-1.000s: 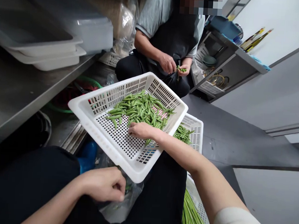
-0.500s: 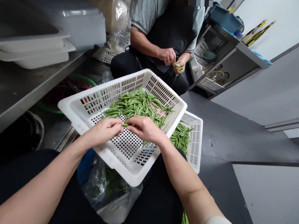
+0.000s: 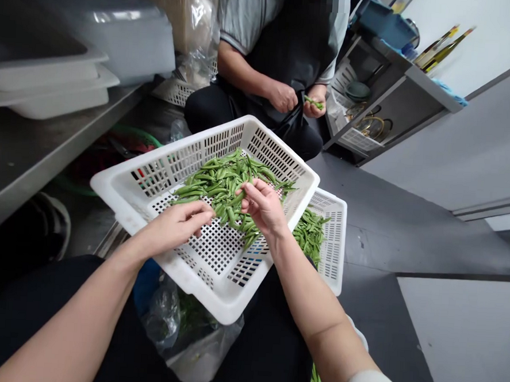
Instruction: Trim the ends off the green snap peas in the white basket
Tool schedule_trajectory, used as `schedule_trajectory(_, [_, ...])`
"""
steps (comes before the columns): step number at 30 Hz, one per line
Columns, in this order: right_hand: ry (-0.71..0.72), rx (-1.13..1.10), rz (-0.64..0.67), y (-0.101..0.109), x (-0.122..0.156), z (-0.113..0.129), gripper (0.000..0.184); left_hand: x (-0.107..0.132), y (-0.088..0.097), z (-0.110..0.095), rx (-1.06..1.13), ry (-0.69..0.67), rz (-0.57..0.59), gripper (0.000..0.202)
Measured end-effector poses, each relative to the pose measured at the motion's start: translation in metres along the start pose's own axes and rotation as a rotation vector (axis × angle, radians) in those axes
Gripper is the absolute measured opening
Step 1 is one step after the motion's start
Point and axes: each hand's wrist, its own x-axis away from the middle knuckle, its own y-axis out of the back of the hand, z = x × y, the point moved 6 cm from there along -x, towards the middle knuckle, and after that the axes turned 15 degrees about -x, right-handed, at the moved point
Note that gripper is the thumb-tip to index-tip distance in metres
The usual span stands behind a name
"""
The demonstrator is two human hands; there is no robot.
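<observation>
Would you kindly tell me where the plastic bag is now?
Head view, bottom centre: the plastic bag sits just below the near corner of the white basket.

Your white basket [image 3: 181, 274] has a grid of small slots; the pea pods [image 3: 214, 183] in it are bright green. Your trousers [image 3: 267, 341] are black, the floor [image 3: 387, 222] grey. The person opposite wears a grey shirt [image 3: 244, 11], black apron [image 3: 298, 49].

On our lap sits the basket [image 3: 152, 179], the pea pods [image 3: 216, 180] heaped in its far half, our left hand [image 3: 177, 226] and right hand [image 3: 265, 209] at the heap's near edge. A second basket [image 3: 333, 242] lies behind it to the right, a bag [image 3: 202, 355] beneath its near edge, the table [image 3: 32, 154] to our left.
</observation>
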Motion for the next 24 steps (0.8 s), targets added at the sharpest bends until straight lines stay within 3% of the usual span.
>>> schedule_trajectory(5, [-0.084,-0.015,0.053,-0.009,0.0,-0.012,0.037,0.002,0.0,-0.019,-0.038,-0.158,-0.126,0.032])
schedule_trajectory(8, [-0.247,0.012,0.107,-0.003,-0.008,-0.019,0.059,0.006,0.005,-0.031,-0.116,-0.289,-0.155,0.035])
schedule_trajectory(10, [-0.405,0.106,0.232,-0.003,-0.008,-0.026,0.066,0.007,0.007,-0.035,-0.165,-0.337,-0.151,0.034])
schedule_trajectory(13, [-0.534,0.216,0.461,-0.013,0.002,-0.03,0.054,0.008,0.009,-0.033,-0.209,-0.327,-0.216,0.031])
schedule_trajectory(16, [-0.503,0.272,0.576,-0.029,0.013,-0.029,0.044,0.007,0.012,-0.028,-0.202,-0.276,-0.301,0.031])
schedule_trajectory(18, [-0.421,0.307,0.564,-0.039,0.018,-0.03,0.039,0.005,0.014,-0.025,-0.131,-0.213,-0.347,0.031])
schedule_trajectory(21, [-0.185,0.336,0.419,-0.047,0.018,-0.029,0.033,0.001,0.014,-0.017,0.142,-0.086,-0.393,0.029])
schedule_trajectory(24, [0.003,0.422,0.201,-0.042,0.013,-0.025,0.028,-0.004,0.008,-0.01,0.428,0.035,-0.43,0.022])
